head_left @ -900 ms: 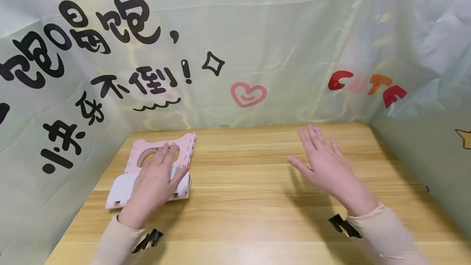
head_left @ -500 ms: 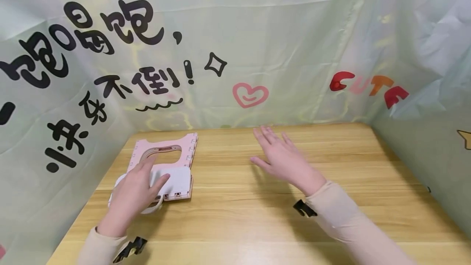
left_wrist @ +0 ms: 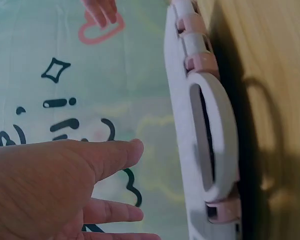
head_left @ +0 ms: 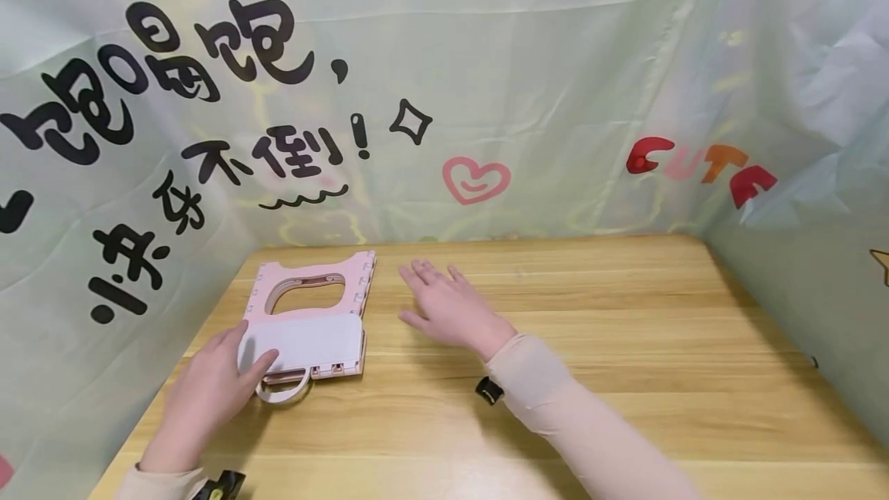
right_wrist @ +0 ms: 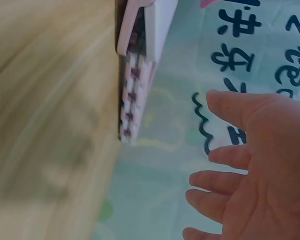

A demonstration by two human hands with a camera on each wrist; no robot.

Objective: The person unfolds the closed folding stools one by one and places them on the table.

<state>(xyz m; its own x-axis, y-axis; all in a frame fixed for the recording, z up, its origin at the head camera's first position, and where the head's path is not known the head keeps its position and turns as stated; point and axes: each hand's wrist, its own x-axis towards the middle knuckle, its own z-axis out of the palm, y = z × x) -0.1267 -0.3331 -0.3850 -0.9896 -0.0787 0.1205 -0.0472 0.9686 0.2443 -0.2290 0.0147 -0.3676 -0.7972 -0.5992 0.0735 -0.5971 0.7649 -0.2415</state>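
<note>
A folded pink and white folding stool point(head_left: 302, 342) lies flat on the table, its carry handle point(head_left: 285, 392) toward me. In the left wrist view the white loop handle point(left_wrist: 222, 135) stands out from the hinged edge. Over the stool's near left corner is my left hand point(head_left: 208, 388), thumb and fingers spread and not curled round it. The left wrist view has a gap between the left thumb and the stool. My right hand point(head_left: 454, 307) hovers over the table to the stool's right, fingers extended, holding nothing. The right wrist view shows the right hand point(right_wrist: 260, 165) apart from the stool point(right_wrist: 137, 95).
The wooden table point(head_left: 556, 407) extends right of the stool and toward me. A pale green printed cloth point(head_left: 542, 99) rises behind the table and along both sides.
My left hand has drawn back from the stool's middle toward its near left corner, uncovering the handle. The right hand has travelled left across the table toward the stool, which stays put.
</note>
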